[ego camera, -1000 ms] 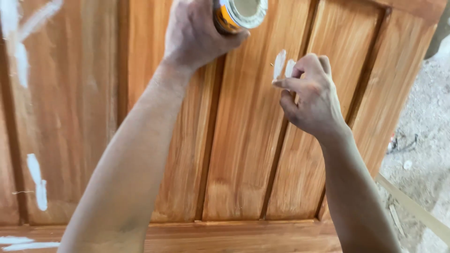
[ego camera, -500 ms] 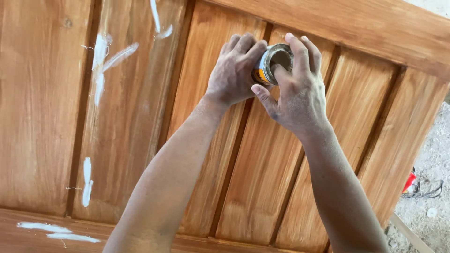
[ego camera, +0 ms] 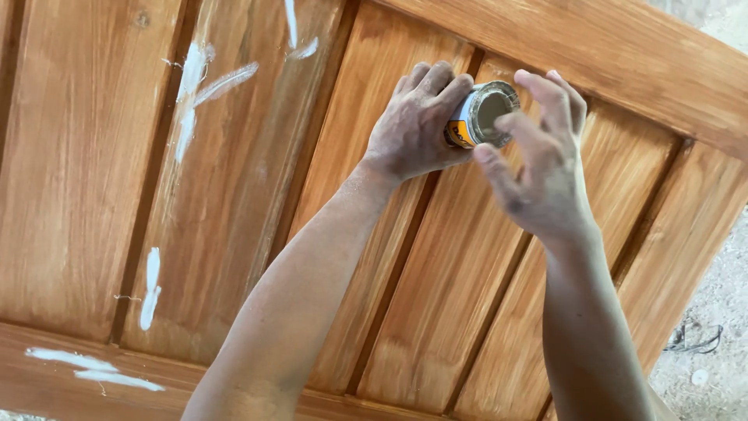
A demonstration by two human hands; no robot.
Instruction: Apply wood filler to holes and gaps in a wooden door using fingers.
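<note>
Here white filler smears (ego camera: pixel 191 86) streak the wooden door (ego camera: pixel 93 195) beside the can (ego camera: pixel 481 117).

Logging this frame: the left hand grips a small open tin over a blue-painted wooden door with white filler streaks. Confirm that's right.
Wrong in one respect: the door is not blue but warm brown varnished wood, as the head view shows. The left hand does grip the small open tin, and white filler streaks mark the panels.

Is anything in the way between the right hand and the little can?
Nothing visible. The left hand grips the small can over the wooden door, and the right hand is right at its open top, fingers spread.
</note>
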